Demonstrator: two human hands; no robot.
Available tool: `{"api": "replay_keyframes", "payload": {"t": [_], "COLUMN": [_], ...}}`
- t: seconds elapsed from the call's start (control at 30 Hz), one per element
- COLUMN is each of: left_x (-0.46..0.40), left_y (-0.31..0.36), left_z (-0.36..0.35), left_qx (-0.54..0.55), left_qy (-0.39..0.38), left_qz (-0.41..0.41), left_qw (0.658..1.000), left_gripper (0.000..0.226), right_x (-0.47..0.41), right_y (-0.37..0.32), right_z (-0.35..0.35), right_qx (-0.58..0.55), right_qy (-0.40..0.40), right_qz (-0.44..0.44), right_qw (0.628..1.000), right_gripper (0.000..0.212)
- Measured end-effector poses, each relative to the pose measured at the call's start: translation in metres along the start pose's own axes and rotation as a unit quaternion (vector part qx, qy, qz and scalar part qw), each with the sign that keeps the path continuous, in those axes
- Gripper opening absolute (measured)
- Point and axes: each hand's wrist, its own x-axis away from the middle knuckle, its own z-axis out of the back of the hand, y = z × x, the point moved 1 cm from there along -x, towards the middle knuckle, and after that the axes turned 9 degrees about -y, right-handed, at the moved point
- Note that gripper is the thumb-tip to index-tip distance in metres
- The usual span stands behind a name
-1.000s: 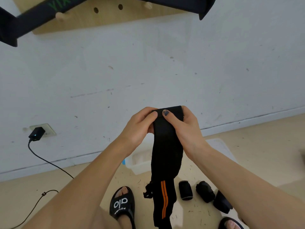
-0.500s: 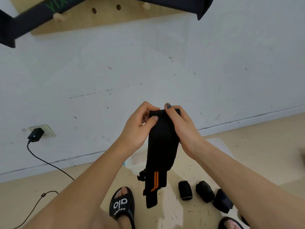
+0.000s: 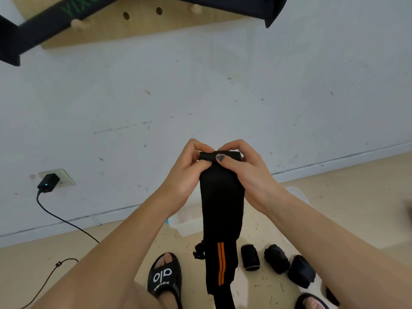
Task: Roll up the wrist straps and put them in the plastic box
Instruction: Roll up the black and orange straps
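One long black fabric wrist strap with two orange stripes (image 3: 220, 221) hangs in the air in front of the person, its top end turned over into a small tight roll and the rest falling straight down toward the floor, with a dark buckle or loop showing at its left edge near the stripes. To do this step well, I judge the roll should be kept tight and square from the very first turns: both edges level, thumbs pressing the core while the fingers feed fabric over it, and the hanging tail kept straight so it does not skew or telescope to one side. The left hand (image 3: 186, 172) has its fingers curled over the left end of the roll, pinching it with the thumb beneath. The right hand (image 3: 245, 172) grips the right end likewise, its thumb with the dark-painted nail lying across the front of the roll. Three rolled black straps (image 3: 276, 262) lie on the beige floor (image 3: 356, 208) just right of the hanging tail. The translucent plastic box (image 3: 187, 221) sits on the floor behind the strap, near the white wall (image 3: 223, 97), partly hidden by the forearms. A black slide sandal (image 3: 165, 275) is below left, and a black charger with cable (image 3: 48, 182) is plugged in at far left.
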Motion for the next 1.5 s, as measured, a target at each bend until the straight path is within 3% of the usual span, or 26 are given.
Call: {"api": "replay_keyframes", "payload": {"t": [0.1, 0.27, 0.63, 0.77, 0.93, 1.07, 1.2, 1.5], "left_x": [0.000, 0.000, 0.004, 0.004, 0.005, 0.008, 0.009, 0.008], "left_y": [0.001, 0.001, -0.002, 0.001, 0.000, 0.000, 0.000, 0.000], "left_z": [0.002, 0.003, 0.010, 0.012, 0.010, 0.012, 0.014, 0.014], "left_qx": [0.042, 0.024, -0.094, -0.146, -0.039, -0.051, -0.115, -0.122], "left_qy": [-0.040, -0.013, 0.007, 0.010, -0.035, -0.045, -0.036, 0.006], "left_qz": [0.023, 0.015, -0.027, -0.052, 0.020, -0.011, -0.063, -0.071], "left_qw": [0.998, 1.000, 0.995, 0.988, 0.998, 0.998, 0.991, 0.990], "left_gripper": [0.015, 0.021, 0.022, 0.018, 0.022, 0.020, 0.023, 0.035], "right_x": [0.000, -0.002, -0.004, -0.004, 0.000, 0.000, -0.002, 0.000], "right_y": [-0.001, 0.000, 0.005, 0.003, 0.002, 0.002, 0.003, -0.002], "right_z": [0.002, 0.005, 0.003, 0.001, 0.001, 0.001, 0.000, -0.004], "right_qx": [0.008, 0.043, 0.055, 0.089, 0.094, 0.081, 0.122, 0.045], "right_qy": [-0.009, -0.003, -0.007, 0.009, 0.013, 0.008, 0.000, -0.034], "right_qz": [0.005, 0.015, -0.071, -0.030, 0.014, 0.001, -0.045, 0.006], "right_qw": [1.000, 0.999, 0.996, 0.996, 0.995, 0.997, 0.992, 0.998], "right_gripper": [0.010, 0.009, 0.036, 0.030, 0.021, 0.016, 0.026, 0.016]}}
